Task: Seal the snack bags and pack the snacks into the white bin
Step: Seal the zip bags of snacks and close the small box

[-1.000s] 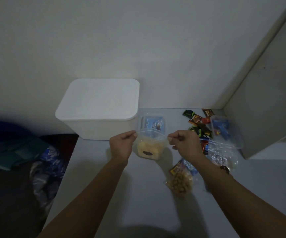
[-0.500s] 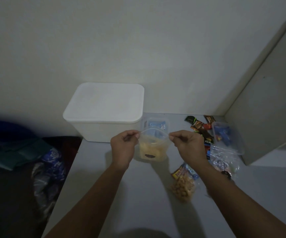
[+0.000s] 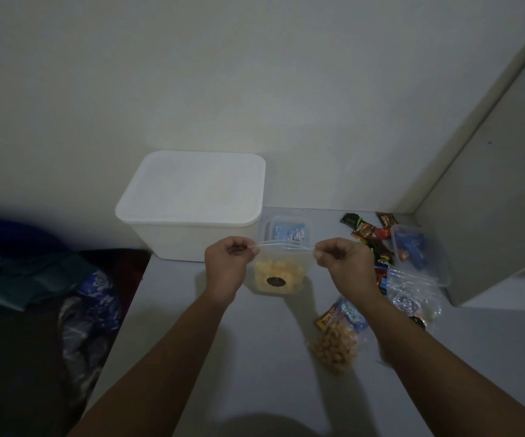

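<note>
— Dim room, pale wall, grey bench [image 3: 223, 357]; where is the snack bag?

— Clear zip bag of yellow snacks [image 3: 278, 275], strung between both hands. Left hand [image 3: 228, 263] pinches its top left corner, right hand [image 3: 341, 263] the top right; each grip is pressed together on the seal strip.

— And the white bin [image 3: 192, 206]?

— Lid on, just beyond the left grip. Peanut bag [image 3: 337, 342] lies below the right grip, sachets [image 3: 371, 238] beyond it.

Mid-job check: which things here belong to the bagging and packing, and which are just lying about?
Job:
left hand and right hand, pinching the clear zip bag of yellow snacks
white bin, lid on
peanut bag
loose snack packets

Lying about:
dark cloth and blue patterned bag, left of the table
</note>
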The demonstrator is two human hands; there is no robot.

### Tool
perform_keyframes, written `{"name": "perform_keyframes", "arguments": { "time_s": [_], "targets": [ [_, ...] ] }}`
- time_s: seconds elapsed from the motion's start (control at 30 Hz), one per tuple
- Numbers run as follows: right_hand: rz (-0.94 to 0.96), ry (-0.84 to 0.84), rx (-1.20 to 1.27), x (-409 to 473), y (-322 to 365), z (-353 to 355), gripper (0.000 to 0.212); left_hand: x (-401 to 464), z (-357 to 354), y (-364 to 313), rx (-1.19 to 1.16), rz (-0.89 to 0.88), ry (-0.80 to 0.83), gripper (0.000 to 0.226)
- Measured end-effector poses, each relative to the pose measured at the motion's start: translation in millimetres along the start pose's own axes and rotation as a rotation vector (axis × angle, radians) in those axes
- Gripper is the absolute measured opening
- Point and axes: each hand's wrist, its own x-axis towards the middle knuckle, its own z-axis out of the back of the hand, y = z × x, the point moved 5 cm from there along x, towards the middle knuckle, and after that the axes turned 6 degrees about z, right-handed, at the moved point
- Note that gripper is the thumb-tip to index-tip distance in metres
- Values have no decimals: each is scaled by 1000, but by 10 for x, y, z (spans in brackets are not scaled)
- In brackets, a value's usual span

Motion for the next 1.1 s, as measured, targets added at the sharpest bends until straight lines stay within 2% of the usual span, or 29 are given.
{"name": "perform_keyframes", "arguments": {
  "time_s": [0.2, 0.3, 0.5, 0.63, 0.77, 0.9, 1.1],
  "targets": [
    [44, -1, -160, 91, 76, 42, 8, 61, 0, -89, 153, -68, -3, 6],
    [64, 2, -213, 124, 114, 54, 12, 59, -33, -152, 194, -122, 7, 3],
    [78, 89, -181, 194, 152, 43, 17, 76, -130, -305, 183, -171, 140, 12],
    [109, 155, -101, 191, 253, 13, 6, 93, -177, -349, 241, -164, 123, 15],
    [133, 166, -159, 220, 332, -4, 8, 71, -235, -386, 276, -163, 122, 14],
    [134, 171, -166, 243, 355, 27, 17, 14, -266, -459, 213, -165, 204, 8],
    [164, 222, -161, 222, 470, -2, 7, 17, -287, -513, 240, -179, 151, 2]
  ]
}}
